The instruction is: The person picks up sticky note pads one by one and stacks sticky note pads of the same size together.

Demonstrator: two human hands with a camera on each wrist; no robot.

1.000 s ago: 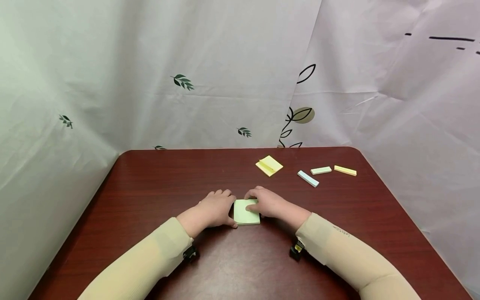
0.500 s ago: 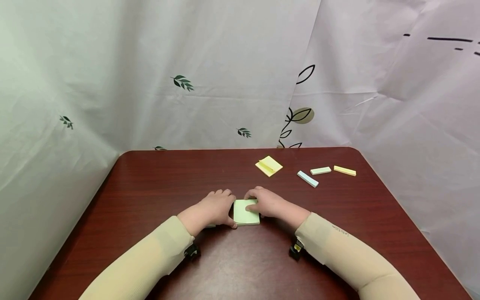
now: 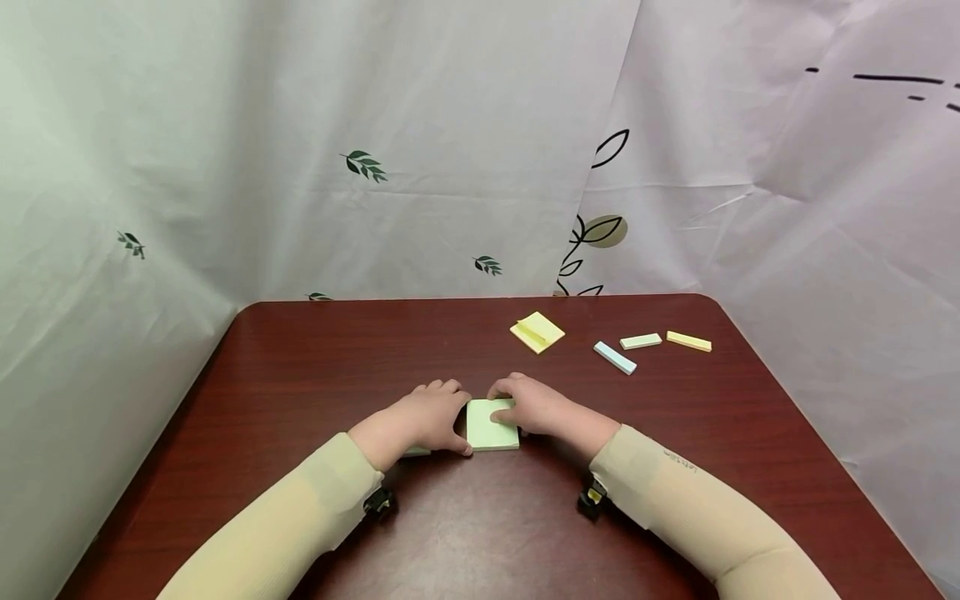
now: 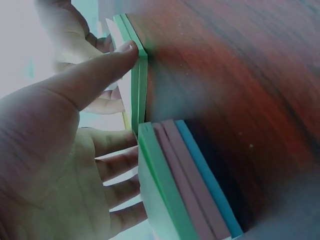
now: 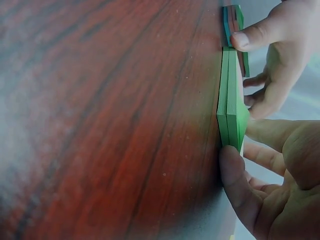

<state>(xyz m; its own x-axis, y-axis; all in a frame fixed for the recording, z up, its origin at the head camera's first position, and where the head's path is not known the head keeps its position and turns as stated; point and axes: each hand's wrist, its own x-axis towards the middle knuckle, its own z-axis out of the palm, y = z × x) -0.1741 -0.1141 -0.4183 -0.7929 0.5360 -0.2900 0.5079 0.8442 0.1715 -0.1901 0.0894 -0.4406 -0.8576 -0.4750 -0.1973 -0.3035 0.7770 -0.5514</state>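
Observation:
Two light green sticky note pads (image 3: 489,433), one on top of the other, lie at the table's middle. My left hand (image 3: 426,418) is at their left side; its thumb touches the near left corner, its fingers fairly straight toward the far corner. My right hand (image 3: 538,405) holds the right side with bent fingers, one resting on the top sheet, the thumb (image 5: 232,167) against a corner. Partly under my left hand is a stack of sticky note pads (image 4: 187,182), green over pink and blue; in the head view only its pale edge (image 3: 417,452) shows.
A yellow sticky note pad (image 3: 537,332) with a folded top sheet lies farther back. To its right are narrow strips: a blue strip (image 3: 615,357), a pale green strip (image 3: 641,342) and a yellow strip (image 3: 689,342). A hanging sheet (image 3: 420,167) stands behind the table (image 3: 337,342).
Both hands stay almost still at the green pads. My left hand has shifted very slightly, and the edge of the stack beneath it shows more now.

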